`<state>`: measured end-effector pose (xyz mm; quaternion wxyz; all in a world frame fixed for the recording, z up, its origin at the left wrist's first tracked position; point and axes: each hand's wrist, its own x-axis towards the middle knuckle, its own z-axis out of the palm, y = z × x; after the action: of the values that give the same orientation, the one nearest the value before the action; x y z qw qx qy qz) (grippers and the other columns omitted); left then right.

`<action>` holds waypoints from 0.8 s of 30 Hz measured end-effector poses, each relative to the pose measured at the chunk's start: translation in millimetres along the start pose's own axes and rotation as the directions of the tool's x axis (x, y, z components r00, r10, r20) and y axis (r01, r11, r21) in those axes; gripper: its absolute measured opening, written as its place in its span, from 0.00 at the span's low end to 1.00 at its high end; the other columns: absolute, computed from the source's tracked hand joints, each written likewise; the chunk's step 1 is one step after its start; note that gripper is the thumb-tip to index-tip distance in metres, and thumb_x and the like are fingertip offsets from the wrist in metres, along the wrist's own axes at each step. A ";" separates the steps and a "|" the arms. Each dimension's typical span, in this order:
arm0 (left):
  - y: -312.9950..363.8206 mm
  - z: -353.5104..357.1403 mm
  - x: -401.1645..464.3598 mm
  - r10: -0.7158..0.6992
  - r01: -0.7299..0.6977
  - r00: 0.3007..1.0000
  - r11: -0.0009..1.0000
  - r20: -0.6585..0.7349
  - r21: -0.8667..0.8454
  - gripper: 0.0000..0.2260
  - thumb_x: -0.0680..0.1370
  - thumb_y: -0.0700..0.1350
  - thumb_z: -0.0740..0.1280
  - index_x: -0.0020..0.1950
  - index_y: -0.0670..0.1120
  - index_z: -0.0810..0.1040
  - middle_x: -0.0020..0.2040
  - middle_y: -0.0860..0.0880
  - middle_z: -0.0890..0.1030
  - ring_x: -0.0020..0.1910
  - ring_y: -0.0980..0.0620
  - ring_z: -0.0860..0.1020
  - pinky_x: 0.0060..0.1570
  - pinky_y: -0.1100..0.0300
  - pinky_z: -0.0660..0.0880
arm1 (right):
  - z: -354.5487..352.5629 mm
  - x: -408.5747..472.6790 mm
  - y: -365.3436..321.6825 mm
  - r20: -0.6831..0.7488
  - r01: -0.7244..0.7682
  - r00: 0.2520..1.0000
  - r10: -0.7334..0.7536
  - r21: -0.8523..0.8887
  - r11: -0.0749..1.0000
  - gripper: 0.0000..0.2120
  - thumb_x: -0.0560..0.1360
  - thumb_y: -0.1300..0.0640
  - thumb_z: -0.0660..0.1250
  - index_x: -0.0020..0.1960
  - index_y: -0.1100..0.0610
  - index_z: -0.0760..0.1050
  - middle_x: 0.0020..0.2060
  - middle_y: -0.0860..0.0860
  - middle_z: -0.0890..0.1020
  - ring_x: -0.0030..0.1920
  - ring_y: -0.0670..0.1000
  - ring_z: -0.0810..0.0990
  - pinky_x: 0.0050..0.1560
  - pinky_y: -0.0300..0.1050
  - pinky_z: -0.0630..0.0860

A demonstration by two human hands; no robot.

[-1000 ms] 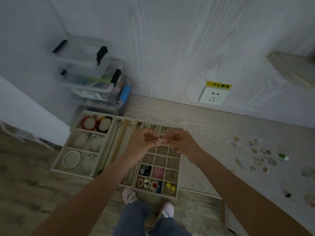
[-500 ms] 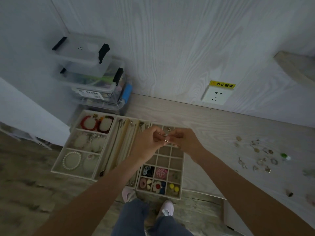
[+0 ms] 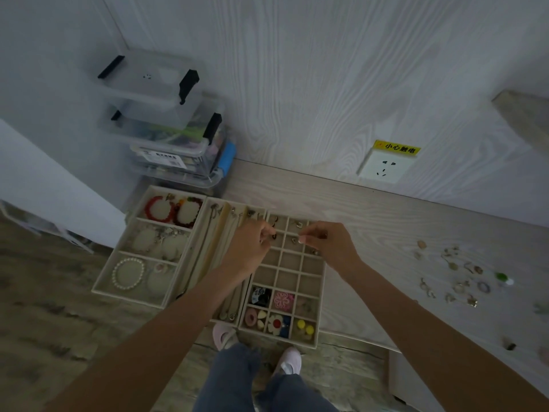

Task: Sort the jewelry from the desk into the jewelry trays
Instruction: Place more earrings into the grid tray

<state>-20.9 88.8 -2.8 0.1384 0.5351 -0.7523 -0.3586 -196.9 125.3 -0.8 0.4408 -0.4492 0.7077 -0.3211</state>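
Loose jewelry [image 3: 457, 275] lay scattered on the desk [image 3: 371, 221] at the right of the frame, well apart from both hands; individual pieces were too small and dim to identify, and a few at the far right edge were cut off or blurred. Grid tray [image 3: 285, 281] sat at centre, its near rows holding coloured hair ornaments, its far rows a few small metal pieces. Left hand [image 3: 249, 248] hovered over the tray's far left cells, fingers curled together as if pinching; whatever lay between the fingertips was hidden, so the hold could not be told. Right hand [image 3: 329, 242] was over the far right cells, thumb and forefinger drawn close; a pinched item could not be made out either. Necklace tray [image 3: 214, 233] lay partly covered by the left forearm. Bracelet tray [image 3: 148, 248] at centre left showed red and pearl bracelets. Stacked clear bins [image 3: 166, 120] stood upper left, a wall socket [image 3: 386, 168] upper right
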 end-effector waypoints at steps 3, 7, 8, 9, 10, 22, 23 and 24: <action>2.9 1.5 2.3 0.015 -0.015 1.000 1.000 -0.011 -0.003 0.09 0.77 0.37 0.65 0.55 0.43 0.79 0.53 0.48 0.79 0.51 0.53 0.77 0.52 0.65 0.71 | 4.5 0.2 1.3 0.020 0.054 0.998 -0.053 -0.092 0.994 0.04 0.70 0.59 0.73 0.45 0.58 0.82 0.32 0.50 0.79 0.29 0.39 0.73 0.31 0.25 0.67; 11.3 7.0 1.8 0.004 0.013 0.996 0.984 0.091 -0.177 0.07 0.78 0.42 0.65 0.53 0.43 0.80 0.48 0.48 0.83 0.47 0.55 0.81 0.53 0.60 0.77 | 7.1 -4.0 0.7 0.010 0.088 0.996 -0.088 -0.083 0.993 0.10 0.69 0.60 0.75 0.48 0.56 0.77 0.37 0.50 0.81 0.37 0.40 0.77 0.37 0.23 0.71; 13.1 8.1 1.5 -0.018 0.045 0.993 0.969 0.115 -0.242 0.06 0.78 0.43 0.65 0.51 0.45 0.80 0.46 0.49 0.84 0.45 0.55 0.82 0.52 0.58 0.78 | 7.7 -5.1 -1.0 0.009 0.117 0.993 -0.117 -0.090 0.989 0.10 0.69 0.61 0.74 0.47 0.56 0.76 0.37 0.49 0.81 0.37 0.39 0.78 0.38 0.24 0.71; 15.2 8.6 1.8 -0.047 0.084 0.991 0.951 0.127 -0.298 0.04 0.77 0.43 0.66 0.48 0.47 0.80 0.43 0.50 0.84 0.43 0.55 0.83 0.50 0.56 0.79 | 7.8 -6.6 -3.1 0.006 0.150 0.989 -0.150 -0.092 0.984 0.10 0.69 0.62 0.74 0.46 0.56 0.76 0.37 0.48 0.81 0.37 0.38 0.78 0.39 0.25 0.72; 17.3 8.5 2.3 -0.080 0.122 0.988 0.929 0.130 -0.349 0.03 0.77 0.43 0.67 0.45 0.47 0.80 0.41 0.51 0.84 0.41 0.54 0.83 0.49 0.55 0.79 | 7.9 -7.9 -5.3 0.006 0.181 0.983 -0.182 -0.094 0.979 0.09 0.69 0.62 0.74 0.45 0.56 0.75 0.36 0.48 0.80 0.37 0.38 0.77 0.39 0.26 0.72; 34.1 7.3 5.1 -0.378 0.440 0.890 0.564 0.255 -0.699 0.05 0.77 0.37 0.66 0.45 0.36 0.80 0.41 0.41 0.84 0.35 0.54 0.83 0.29 0.71 0.73 | 4.8 -3.4 -4.1 0.043 0.282 0.958 -0.283 -0.317 0.906 0.05 0.73 0.60 0.70 0.48 0.57 0.82 0.40 0.48 0.83 0.39 0.43 0.77 0.45 0.29 0.73; 34.4 7.5 5.2 -0.374 0.438 0.891 0.565 0.257 -0.699 0.05 0.77 0.36 0.66 0.45 0.37 0.81 0.41 0.41 0.84 0.36 0.54 0.83 0.29 0.72 0.73 | 4.0 -2.4 -3.6 0.034 0.263 0.963 -0.266 -0.307 0.914 0.04 0.72 0.60 0.71 0.47 0.57 0.82 0.40 0.48 0.82 0.39 0.42 0.76 0.43 0.25 0.71; 35.0 7.4 4.9 -0.370 0.441 0.891 0.566 0.263 -0.697 0.04 0.76 0.36 0.66 0.45 0.37 0.81 0.41 0.42 0.84 0.37 0.53 0.84 0.30 0.72 0.73 | 3.7 -1.5 -2.7 0.026 0.243 0.969 -0.246 -0.292 0.925 0.04 0.72 0.60 0.71 0.46 0.56 0.82 0.40 0.48 0.82 0.38 0.41 0.76 0.42 0.24 0.70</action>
<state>-52.0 93.2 15.2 0.2243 0.5736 -0.4027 -0.6771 -192.3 125.4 0.5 0.3219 -0.5923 0.6884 -0.2677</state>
